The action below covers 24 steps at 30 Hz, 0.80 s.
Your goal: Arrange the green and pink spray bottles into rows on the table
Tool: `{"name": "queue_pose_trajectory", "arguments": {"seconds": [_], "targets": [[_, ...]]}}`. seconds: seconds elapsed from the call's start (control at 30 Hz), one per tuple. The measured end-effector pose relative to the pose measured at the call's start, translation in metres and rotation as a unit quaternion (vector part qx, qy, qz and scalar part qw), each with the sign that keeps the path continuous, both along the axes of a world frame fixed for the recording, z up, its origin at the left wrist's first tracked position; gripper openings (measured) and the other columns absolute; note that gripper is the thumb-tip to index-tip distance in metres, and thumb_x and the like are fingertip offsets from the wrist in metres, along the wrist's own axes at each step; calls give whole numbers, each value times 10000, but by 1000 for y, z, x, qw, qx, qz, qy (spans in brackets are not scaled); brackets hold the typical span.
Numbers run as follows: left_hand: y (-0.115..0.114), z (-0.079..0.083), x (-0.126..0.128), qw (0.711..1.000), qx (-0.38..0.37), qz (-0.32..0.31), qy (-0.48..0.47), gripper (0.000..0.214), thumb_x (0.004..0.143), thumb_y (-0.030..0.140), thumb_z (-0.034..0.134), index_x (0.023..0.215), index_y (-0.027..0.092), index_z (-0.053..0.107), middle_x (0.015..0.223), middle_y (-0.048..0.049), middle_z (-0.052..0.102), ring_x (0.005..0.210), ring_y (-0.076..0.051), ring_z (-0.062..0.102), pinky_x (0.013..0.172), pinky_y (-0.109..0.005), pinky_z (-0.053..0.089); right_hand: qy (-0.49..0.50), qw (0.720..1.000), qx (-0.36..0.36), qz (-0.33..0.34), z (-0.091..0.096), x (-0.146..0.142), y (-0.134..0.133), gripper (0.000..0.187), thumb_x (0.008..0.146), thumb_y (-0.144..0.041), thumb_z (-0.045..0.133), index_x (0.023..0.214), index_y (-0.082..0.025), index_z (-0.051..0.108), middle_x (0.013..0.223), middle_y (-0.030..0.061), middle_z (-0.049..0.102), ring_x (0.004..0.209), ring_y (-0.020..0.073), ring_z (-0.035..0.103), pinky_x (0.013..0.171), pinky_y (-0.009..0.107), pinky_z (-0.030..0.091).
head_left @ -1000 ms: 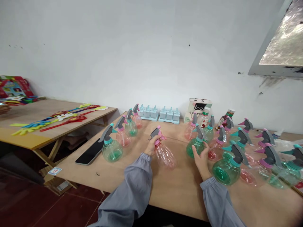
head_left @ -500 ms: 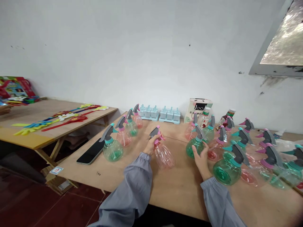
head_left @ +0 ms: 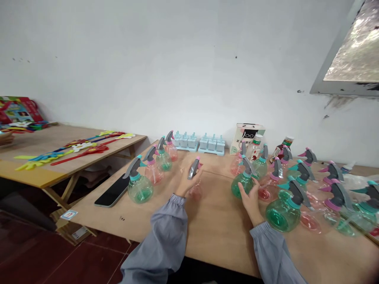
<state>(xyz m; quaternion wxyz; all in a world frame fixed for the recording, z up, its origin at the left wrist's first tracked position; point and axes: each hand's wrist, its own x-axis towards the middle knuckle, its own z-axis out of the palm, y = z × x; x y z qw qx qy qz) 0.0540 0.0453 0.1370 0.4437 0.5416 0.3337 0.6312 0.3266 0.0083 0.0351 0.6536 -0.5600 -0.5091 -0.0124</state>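
Observation:
My left hand (head_left: 186, 180) is wrapped round the neck of a pink spray bottle (head_left: 196, 191) with a grey head, over the middle of the table. The hand hides part of the bottle. My right hand (head_left: 251, 200) has its thumb and fingers apart at the near right side of a green spray bottle (head_left: 238, 184); whether the fingertips touch it I cannot tell. To the left stand a green spray bottle (head_left: 140, 190), a pink one (head_left: 153, 173) and more behind them. Several pink and green ones, including a large green bottle (head_left: 281, 215), crowd the right side.
A phone (head_left: 112, 191) lies by the table's left edge. Light-blue popsicle molds (head_left: 211, 145), a printed box (head_left: 247, 138) and a dark labelled bottle (head_left: 282, 148) stand along the wall. Colourful hand-shaped toys (head_left: 79, 152) lie on another table, where a co-worker's hand (head_left: 6, 138) shows.
My left hand has turned the pink spray bottle, so its base swings away from the right and its nozzle tips more away from me. My right hand has hardly moved.

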Motion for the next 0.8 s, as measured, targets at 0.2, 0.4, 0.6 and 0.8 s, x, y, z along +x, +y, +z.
{"name": "queue_pose_trajectory", "arguments": {"seconds": [0.2,0.4,0.6,0.8], "targets": [[7,-13,5,995,16,100,0,517,570,206,872,1043,250,669,843,-14,692,1029,-278,655,993,-390,444,2,1000,1,1,-4,2,4,755,799,-611,671,1342,-173,382,1325,193,510,1241,309,525,1057,531,444],[-2,-64,-3,946,59,230,223,662,586,339,863,1164,212,565,1231,-162,632,1227,-389,567,1170,-539,235,3,1000,2,3,-4,2,4,757,801,-599,672,1341,-157,378,1328,208,512,1236,312,533,1048,531,453],[35,-65,-10,877,21,285,386,613,833,445,670,1362,181,508,1357,-207,541,1330,-386,482,1114,-526,321,-13,1000,9,7,-6,-4,4,757,817,-615,651,1352,-153,381,1337,206,502,1249,317,522,1067,546,434],[115,-27,-15,881,-92,265,382,660,937,472,560,1516,207,385,1562,-235,376,1461,-395,334,1161,-537,262,-46,999,27,2,-9,-14,5,766,784,-665,673,1321,-173,438,1250,155,524,1217,313,524,1071,549,427]]}}
